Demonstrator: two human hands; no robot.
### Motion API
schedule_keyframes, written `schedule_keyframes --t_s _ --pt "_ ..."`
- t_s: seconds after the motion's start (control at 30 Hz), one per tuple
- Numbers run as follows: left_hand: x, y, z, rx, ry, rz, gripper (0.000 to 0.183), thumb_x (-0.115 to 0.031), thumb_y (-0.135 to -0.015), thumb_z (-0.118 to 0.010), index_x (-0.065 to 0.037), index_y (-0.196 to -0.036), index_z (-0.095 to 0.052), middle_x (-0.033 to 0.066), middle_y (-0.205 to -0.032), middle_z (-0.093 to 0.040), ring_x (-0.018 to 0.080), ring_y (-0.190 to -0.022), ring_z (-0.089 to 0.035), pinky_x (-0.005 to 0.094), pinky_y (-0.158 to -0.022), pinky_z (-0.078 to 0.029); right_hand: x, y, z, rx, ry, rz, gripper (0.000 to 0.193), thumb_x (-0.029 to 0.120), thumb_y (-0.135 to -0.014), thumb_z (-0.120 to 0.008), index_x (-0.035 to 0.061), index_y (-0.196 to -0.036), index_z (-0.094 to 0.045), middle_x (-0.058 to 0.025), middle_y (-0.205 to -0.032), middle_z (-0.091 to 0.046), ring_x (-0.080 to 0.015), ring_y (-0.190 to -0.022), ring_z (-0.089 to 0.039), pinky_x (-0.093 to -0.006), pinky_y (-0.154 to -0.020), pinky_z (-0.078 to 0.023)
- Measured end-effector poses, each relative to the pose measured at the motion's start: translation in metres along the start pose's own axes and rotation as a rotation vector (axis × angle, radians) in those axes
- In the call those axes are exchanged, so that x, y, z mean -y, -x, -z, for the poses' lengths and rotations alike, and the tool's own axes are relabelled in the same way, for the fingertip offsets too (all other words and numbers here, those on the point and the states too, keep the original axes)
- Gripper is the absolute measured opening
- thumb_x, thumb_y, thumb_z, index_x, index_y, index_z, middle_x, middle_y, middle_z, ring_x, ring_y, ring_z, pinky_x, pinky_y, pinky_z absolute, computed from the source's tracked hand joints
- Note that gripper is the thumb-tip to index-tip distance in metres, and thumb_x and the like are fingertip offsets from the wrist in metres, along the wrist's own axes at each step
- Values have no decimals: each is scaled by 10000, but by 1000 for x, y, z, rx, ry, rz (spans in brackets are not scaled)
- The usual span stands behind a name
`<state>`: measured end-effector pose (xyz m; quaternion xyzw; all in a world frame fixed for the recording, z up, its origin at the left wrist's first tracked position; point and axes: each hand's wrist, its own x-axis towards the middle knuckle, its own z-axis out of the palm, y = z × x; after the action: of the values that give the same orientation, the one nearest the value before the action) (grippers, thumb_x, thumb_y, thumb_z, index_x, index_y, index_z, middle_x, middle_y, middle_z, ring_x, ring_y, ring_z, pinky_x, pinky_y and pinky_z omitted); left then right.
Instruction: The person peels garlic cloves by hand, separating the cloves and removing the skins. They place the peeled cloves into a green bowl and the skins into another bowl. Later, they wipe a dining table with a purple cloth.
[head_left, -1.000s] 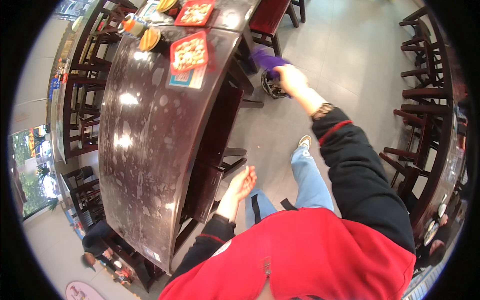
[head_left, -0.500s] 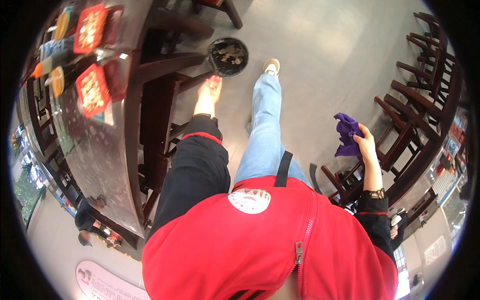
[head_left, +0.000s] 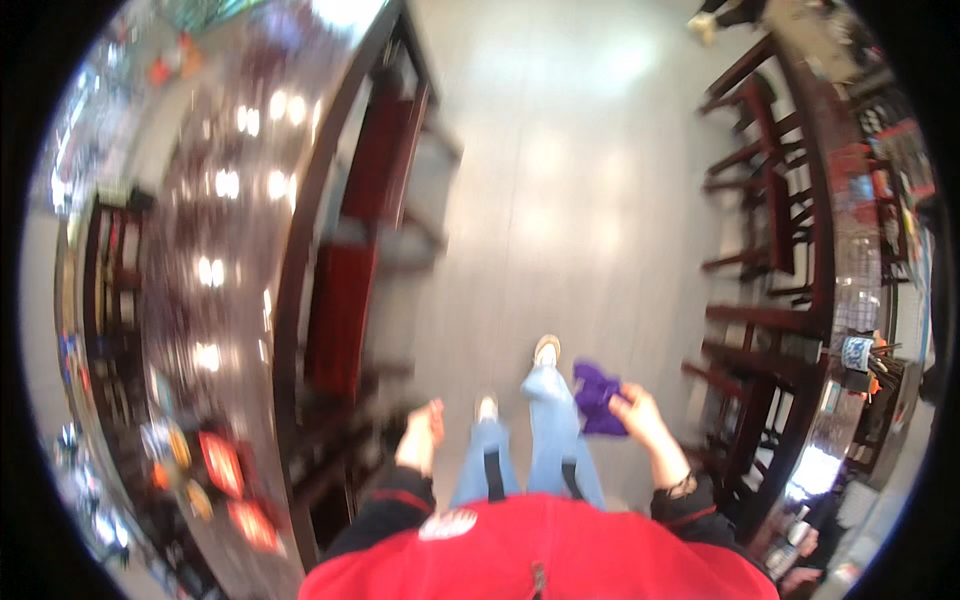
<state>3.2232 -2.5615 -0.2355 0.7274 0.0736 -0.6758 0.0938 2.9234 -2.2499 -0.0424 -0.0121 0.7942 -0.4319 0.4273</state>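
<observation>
My right hand [head_left: 643, 418] grips a crumpled purple cloth [head_left: 598, 400] between thumb and fingers; the cloth hangs free in front of my right leg. On the other side, my left hand [head_left: 420, 438] is held low by my left leg, blurred, its fingers loosely bent. It looks open, and I see nothing in it. Nearest to that hand are the dark wooden seats along the left table [head_left: 215, 330]. Two red trays [head_left: 221, 464] lie on that table's near part, smeared by motion.
A row of dark red chairs [head_left: 340, 320] lines the left table. Dark wooden chairs [head_left: 775, 225] stand along another table [head_left: 822, 150] on the right. Between them runs a grey floor aisle [head_left: 540, 220]. Another person's shoe [head_left: 703, 27] shows at the far right.
I have moved forward along the aisle; the trays now sit nearer, and the black bin has left view. Both hands are drawn in closer to my legs. The purple cloth stays in my right hand.
</observation>
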Motion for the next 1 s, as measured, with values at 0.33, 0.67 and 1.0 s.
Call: schedule_keyframes --t_s 0.33,0.67,1.0 --pt "26 300 -477 949 -837 -43 288 -333 -995 -426 -78 -1108 -498 -7 -656 -508 111 -583 -485 255 -556 -393 252 -171 166 -112 255 276 495 361 -829 -602 -16 -1151 -598 -204 -1096 -646 -332 -1044 -614 -390 -902 -472" --pt "57 414 -734 909 -970 -295 533 -278 -856 -611 -119 -1336 -441 70 -1315 -524 209 -1290 -402 544 -1070 -179 428 -391 379 -154 -21 373 506 348 -840 -623 -36 -1168 -588 -185 -1074 -659 -257 -1009 -630 -346 -867 -490" --pt "136 597 -1055 1951 -1225 -74 494 -299 -992 -373 6 -1381 -367 169 -1392 -419 311 -1338 -334 471 -1112 -227 500 -511 626 -650 -221 275 483 308 -848 -637 -41 -1176 -572 -177 -1055 -662 -238 -973 -632 -337 -862 -485"
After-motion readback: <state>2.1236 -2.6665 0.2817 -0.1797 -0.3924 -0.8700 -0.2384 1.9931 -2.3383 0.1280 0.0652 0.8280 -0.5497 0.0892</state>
